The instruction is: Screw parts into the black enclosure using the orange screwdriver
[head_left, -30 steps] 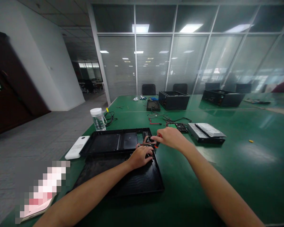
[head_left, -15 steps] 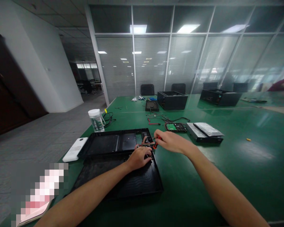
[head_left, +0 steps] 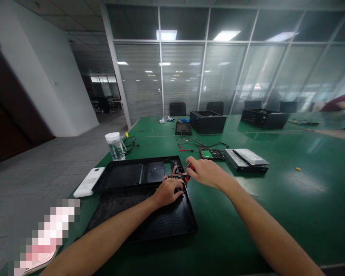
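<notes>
A black open case (head_left: 132,174) lies on the green table (head_left: 276,199), with a flat black cover panel (head_left: 161,222) in front of it. My left hand (head_left: 167,191) rests curled on the case's near right edge, beside a bundle of coloured wires (head_left: 175,174); what its fingers hold is hidden. My right hand (head_left: 206,172) is closed on a red-handled screwdriver (head_left: 189,170), whose tip points into the case's right corner next to the wires.
A white device (head_left: 87,181) and a clear lidded cup (head_left: 115,145) stand left of the case. A green circuit board (head_left: 210,154) and a hard drive stack (head_left: 245,159) lie to the right. Black boxes (head_left: 207,122) and loose cables sit farther back. A person's sleeve (head_left: 337,103) shows far right.
My right hand with the screwdriver has shifted slightly left toward the case corner. The left hand stays in place. The view has drifted a little to the right.
</notes>
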A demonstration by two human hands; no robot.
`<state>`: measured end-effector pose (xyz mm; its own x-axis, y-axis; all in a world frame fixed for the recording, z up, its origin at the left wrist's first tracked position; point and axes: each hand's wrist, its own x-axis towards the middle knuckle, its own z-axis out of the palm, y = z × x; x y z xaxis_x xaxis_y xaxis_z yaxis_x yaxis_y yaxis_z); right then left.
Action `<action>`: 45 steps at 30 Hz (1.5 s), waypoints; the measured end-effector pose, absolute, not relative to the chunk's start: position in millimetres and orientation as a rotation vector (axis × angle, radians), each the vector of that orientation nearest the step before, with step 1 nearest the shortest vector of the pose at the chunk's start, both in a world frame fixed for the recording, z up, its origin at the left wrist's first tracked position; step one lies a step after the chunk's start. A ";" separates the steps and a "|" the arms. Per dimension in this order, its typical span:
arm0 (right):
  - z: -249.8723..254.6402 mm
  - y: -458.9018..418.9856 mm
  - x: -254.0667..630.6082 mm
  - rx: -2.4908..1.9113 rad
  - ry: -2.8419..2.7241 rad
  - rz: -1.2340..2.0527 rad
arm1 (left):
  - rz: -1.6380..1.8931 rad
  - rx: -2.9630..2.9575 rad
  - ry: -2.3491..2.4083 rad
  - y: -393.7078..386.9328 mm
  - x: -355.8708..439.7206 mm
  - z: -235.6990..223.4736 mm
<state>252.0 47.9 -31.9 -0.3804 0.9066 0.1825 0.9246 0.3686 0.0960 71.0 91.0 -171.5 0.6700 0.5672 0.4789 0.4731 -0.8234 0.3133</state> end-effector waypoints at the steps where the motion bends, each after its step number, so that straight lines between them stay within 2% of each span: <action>1: -31.8 48.0 252.0 -1.722 -2.513 -0.290 | 0.859 2.731 0.844 91.1 71.0 -171.6; 4: -30.7 47.2 251.9 -1.810 -2.492 -0.319 | 0.866 2.753 0.825 91.2 70.7 -172.1; 24: -26.6 41.7 249.6 -1.699 -2.523 -0.219 | 0.861 2.729 0.862 90.3 71.8 -172.3; 29: -31.1 39.9 250.3 -1.754 -2.478 -0.326 | 0.851 2.721 0.862 89.5 70.9 -172.5; 35: -30.5 27.3 245.7 -1.681 -2.551 -0.308 | 0.869 2.741 0.838 89.4 70.3 -173.3; 38: -20.4 27.3 260.1 -1.578 -2.558 -0.136 | 0.884 2.752 0.809 89.2 69.0 -173.8; 41: -15.1 34.7 294.3 -1.393 -2.465 0.316 | 0.898 2.771 0.770 88.1 66.9 -174.0; 43: -23.3 42.9 321.7 -1.326 -2.196 0.580 | 0.884 2.803 0.734 87.5 65.7 -173.3; 45: -42.9 52.5 346.0 -1.244 -1.799 0.619 | 0.837 2.832 0.667 87.1 65.0 -171.4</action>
